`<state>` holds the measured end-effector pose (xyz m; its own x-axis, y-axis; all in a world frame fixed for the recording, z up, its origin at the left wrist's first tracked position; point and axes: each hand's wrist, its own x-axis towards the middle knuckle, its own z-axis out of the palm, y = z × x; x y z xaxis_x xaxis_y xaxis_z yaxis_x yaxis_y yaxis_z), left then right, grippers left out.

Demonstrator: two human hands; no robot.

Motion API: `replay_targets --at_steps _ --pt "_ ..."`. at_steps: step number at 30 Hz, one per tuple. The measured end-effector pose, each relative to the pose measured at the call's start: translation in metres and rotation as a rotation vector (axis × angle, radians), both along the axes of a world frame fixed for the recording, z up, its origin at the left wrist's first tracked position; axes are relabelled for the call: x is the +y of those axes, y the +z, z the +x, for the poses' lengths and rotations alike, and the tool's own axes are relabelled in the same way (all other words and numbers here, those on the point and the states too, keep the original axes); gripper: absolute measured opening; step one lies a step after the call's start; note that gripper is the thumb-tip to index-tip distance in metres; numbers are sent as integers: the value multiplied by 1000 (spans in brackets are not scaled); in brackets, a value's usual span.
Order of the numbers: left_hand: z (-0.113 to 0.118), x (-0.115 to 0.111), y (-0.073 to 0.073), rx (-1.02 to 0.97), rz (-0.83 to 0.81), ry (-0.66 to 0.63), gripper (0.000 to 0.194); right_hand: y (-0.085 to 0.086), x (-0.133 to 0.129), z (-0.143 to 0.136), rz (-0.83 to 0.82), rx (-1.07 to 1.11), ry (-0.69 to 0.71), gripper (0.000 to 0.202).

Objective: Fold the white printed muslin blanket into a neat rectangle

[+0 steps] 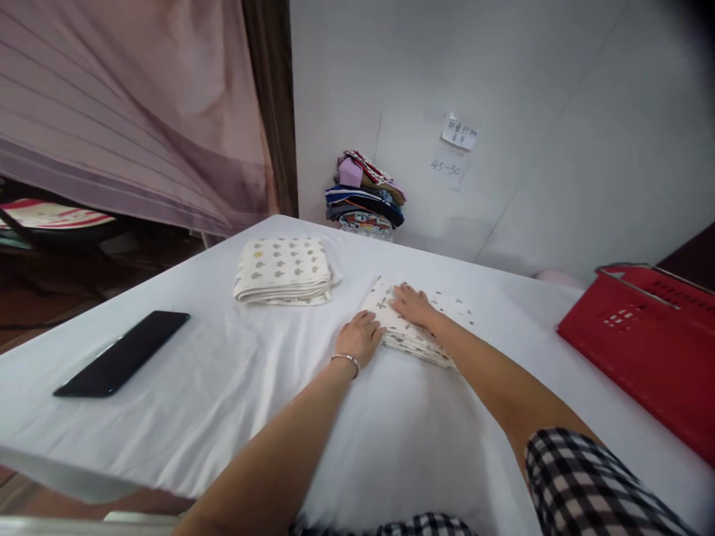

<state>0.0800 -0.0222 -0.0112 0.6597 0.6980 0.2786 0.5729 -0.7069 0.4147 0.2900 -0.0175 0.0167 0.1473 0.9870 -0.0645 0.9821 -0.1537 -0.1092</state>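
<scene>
A folded white cloth with small dark prints [403, 335] lies on the table in front of me. My right hand [414, 305] rests flat on top of it, fingers stretched out. At the cloth's left edge, my left hand [360, 336] touches it with its fingers extended; a silver bracelet [347, 360] circles that wrist. Farther left sits another folded cloth, white with grey prints [284, 269], apart from both hands. Part of the nearer cloth is hidden under my right hand and forearm.
A white sheet [234, 387] covers the table. On its left lies a flat black tablet-like object [126, 353]. A red plastic basket [642, 350] stands at the right. Stacked fabrics [366, 195] rise behind the table's far edge, against the wall [503, 89]. A pinkish curtain [167, 97] hangs at left.
</scene>
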Motion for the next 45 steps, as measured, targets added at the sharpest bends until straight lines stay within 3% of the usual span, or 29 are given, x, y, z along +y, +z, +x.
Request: replay_targets --at_steps 5,8,12,16,21,24,28,35,45 --pt "1 0 3 -1 -22 12 33 -3 -83 71 38 -82 -245 49" --pt "3 0 5 3 -17 15 34 -11 -123 97 65 22 -371 51" --pt "3 1 5 8 -30 13 35 -18 -139 97 148 205 -460 55" --pt "-2 4 3 12 -21 -34 34 -12 -142 84 237 259 -538 53" --pt "-7 8 -2 -19 -7 -81 43 -6 -173 61 511 378 -414 49" --pt "-7 10 -4 -58 16 -85 47 -10 -196 45 558 429 -345 45" --pt "-7 11 -3 -104 29 -44 47 -16 -213 37 555 418 -329 41" --pt "-15 15 1 -182 -9 61 38 -19 -215 48 558 388 -313 38" --pt "-14 18 -4 -197 -110 111 38 -5 -219 43 336 193 -124 36"
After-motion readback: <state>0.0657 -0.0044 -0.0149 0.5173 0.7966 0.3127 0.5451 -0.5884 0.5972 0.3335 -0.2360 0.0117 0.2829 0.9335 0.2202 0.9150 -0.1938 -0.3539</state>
